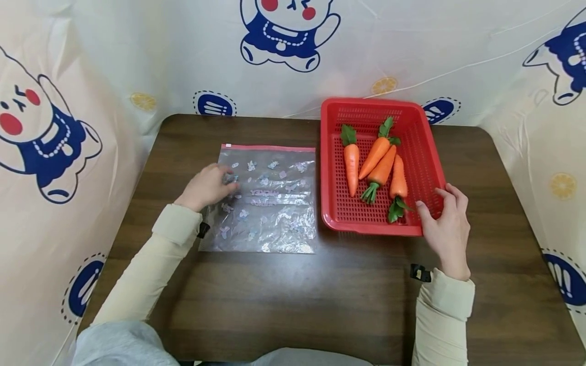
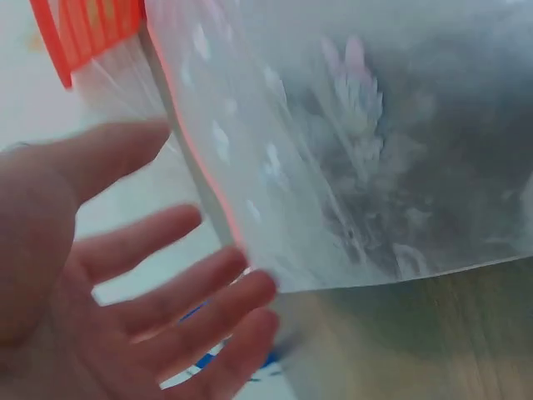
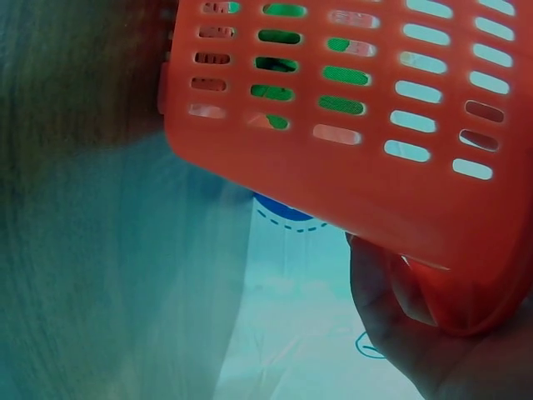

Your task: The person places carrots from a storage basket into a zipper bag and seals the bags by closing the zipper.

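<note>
A clear zip bag (image 1: pixel 284 213) with a pink zip edge and small printed figures lies flat on the table. My left hand (image 1: pixel 210 185) is over its left side, and in the left wrist view the fingers (image 2: pixel 191 308) are spread and relaxed with nothing between them. Whether they touch the plastic I cannot tell. A red perforated basket (image 1: pixel 336 223) stands to the right of the bag, and my right hand (image 1: pixel 448 229) grips its near right corner. Inside lie several orange carrots (image 1: pixel 351 168) with green tops. From the right wrist the basket's slotted wall (image 3: pixel 291 179) fills much of the view.
The brown wooden table (image 1: pixel 293 305) has rounded far corners. White sheeting (image 1: pixel 174 51) with blue cartoon prints hangs behind it and at both sides. A person's grey-clothed lap (image 1: pixel 311 358) is at the near edge.
</note>
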The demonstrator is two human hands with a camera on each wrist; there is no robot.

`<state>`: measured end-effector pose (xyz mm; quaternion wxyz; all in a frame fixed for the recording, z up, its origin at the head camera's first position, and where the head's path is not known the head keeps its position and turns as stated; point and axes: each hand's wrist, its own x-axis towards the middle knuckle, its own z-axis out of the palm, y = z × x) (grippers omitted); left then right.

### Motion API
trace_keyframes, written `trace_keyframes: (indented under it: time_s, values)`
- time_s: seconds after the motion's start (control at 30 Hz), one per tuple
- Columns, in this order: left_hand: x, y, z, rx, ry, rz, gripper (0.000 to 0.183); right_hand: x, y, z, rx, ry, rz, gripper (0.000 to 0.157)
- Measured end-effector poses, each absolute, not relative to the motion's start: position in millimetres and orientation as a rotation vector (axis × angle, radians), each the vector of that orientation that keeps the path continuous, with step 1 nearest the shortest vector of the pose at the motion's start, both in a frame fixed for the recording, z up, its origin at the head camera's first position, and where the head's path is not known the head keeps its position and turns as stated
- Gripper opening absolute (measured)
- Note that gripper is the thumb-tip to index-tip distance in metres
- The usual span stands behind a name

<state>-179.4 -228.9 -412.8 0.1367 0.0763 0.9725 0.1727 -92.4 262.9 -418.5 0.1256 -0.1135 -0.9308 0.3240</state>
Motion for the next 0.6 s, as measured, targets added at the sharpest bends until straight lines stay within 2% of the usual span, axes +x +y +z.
trace_keyframes:
  time_s: [0.27,0.6]
  values:
    - [-206,-245,-424,-0.103,2.883,0.765,0.055,-93,264,-418,-0.349,-2.72,0.962,0.054]
    - [-213,-249,-441,-0.05,2.861,0.743,0.064,-93,263,-417,-0.375,-2.734,0.989,0.054]
